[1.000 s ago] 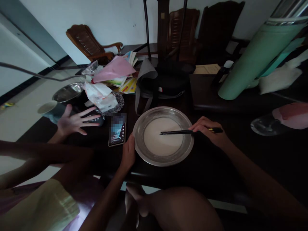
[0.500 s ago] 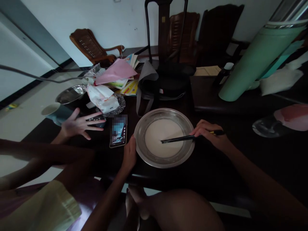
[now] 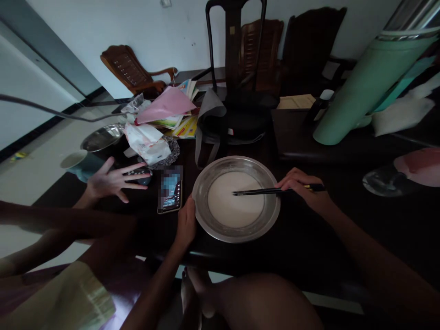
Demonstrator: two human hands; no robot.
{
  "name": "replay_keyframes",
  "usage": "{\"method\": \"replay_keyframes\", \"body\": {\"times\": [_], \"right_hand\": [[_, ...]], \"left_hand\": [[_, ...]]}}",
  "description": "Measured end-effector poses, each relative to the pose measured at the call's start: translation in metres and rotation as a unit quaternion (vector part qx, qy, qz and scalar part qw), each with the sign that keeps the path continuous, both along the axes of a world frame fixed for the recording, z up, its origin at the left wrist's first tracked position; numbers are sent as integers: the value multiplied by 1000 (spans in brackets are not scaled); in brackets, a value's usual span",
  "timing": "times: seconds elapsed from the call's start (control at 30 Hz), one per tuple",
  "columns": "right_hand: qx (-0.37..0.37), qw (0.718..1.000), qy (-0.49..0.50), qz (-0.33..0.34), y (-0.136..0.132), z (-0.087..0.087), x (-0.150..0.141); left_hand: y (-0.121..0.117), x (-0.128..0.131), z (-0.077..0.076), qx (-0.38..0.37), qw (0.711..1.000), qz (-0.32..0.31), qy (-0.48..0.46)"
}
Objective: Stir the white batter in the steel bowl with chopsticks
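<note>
A wide metal bowl point(image 3: 271, 215) stands on the dark table, with a milky white liquid point(image 3: 233, 208) in it. My left hand point(image 3: 186, 222) grips the bowl's left rim, fingers against its outer wall. In my right hand point(image 3: 302, 185), closed at the bowl's right side, are black chopsticks point(image 3: 257, 191) with gold-marked ends. Their tips reach into the liquid near the middle of the bowl. Just left of my left hand lies a phone point(image 3: 171, 190) with its screen lit.
Another person's spread hand point(image 3: 115, 181) hovers left of the phone, near a teal mug point(image 3: 80, 165). Behind are a metal basin point(image 3: 103, 137), a glass dish point(image 3: 173, 149) with a white packet, and a dark bag point(image 3: 240, 119). A tall green flask point(image 3: 360, 91) stands on the right.
The chopstick tips have shifted slightly up and to the right in the liquid, and my right hand has moved a little right. My left hand stays on the bowl.
</note>
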State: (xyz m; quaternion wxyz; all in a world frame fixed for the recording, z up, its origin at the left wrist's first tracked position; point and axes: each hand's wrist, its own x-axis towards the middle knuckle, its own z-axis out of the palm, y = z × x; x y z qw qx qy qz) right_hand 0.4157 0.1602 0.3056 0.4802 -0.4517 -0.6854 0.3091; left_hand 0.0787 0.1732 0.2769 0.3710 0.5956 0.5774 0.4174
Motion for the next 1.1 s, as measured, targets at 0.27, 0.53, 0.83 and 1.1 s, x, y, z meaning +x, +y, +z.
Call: {"method": "replay_keyframes", "body": {"times": [0.27,0.53,0.83,1.1], "right_hand": [[1,1000,-16,21,0,1,-3],[-19,1000,0,20,0,2,-3],[-18,1000,7,22,-1,3,-2],[-12,1000,17,7,0,4,-2]], "left_hand": [[0,0,1,4,1000,0,21],[0,0,1,1,1000,1,18],[0,1,4,-5,1000,8,18],[0,0,1,-6,1000,7,10]]}}
